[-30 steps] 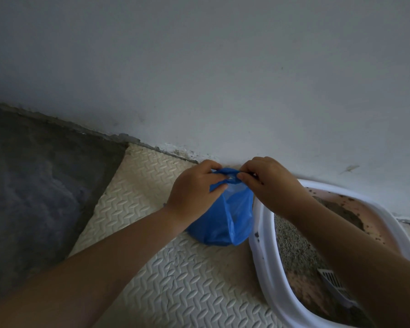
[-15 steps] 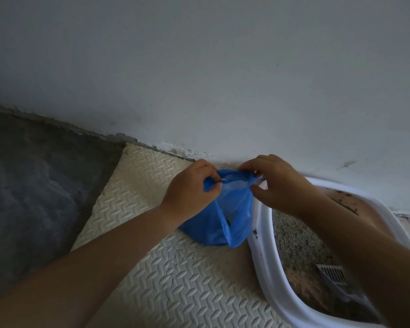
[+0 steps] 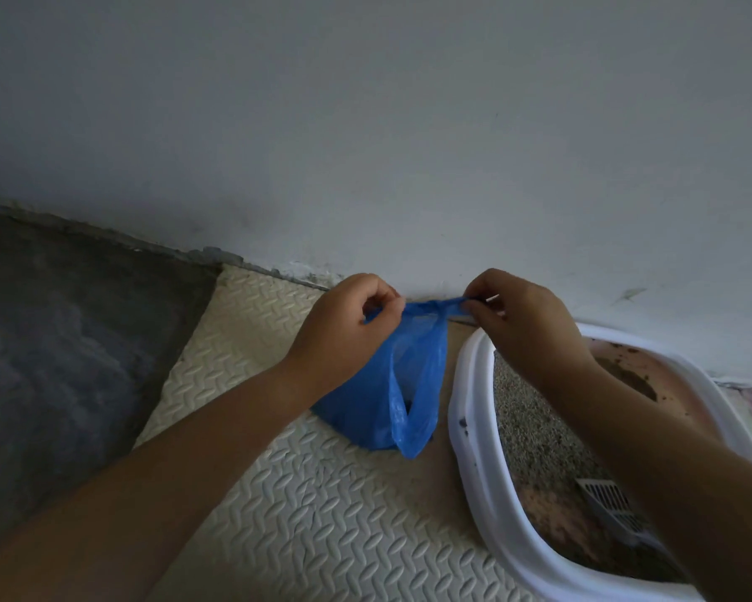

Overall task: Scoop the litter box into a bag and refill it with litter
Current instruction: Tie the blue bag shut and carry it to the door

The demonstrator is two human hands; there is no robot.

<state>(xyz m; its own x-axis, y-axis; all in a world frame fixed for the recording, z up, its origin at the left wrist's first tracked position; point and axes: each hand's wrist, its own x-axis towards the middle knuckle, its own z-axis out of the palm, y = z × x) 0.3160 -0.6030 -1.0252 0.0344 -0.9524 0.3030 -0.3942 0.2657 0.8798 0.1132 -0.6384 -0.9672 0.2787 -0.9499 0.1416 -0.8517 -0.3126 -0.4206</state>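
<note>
Home corner: litter box [image 3: 474, 432], foam mat [image 3: 322, 514]

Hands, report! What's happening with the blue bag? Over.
Hands: left hand and right hand pinch blue bag top, stretched between them. Bag beside litter box. Nothing blocking.

Dim, bluish, soft light; wide-angle bending toward the edges.

I see both hands, left hand [image 3: 343, 330] and right hand [image 3: 524, 323], pinching the blue bag [image 3: 387, 393] top on the mat's [image 3: 322, 514] far edge, beside the litter box [image 3: 474, 449].
</note>
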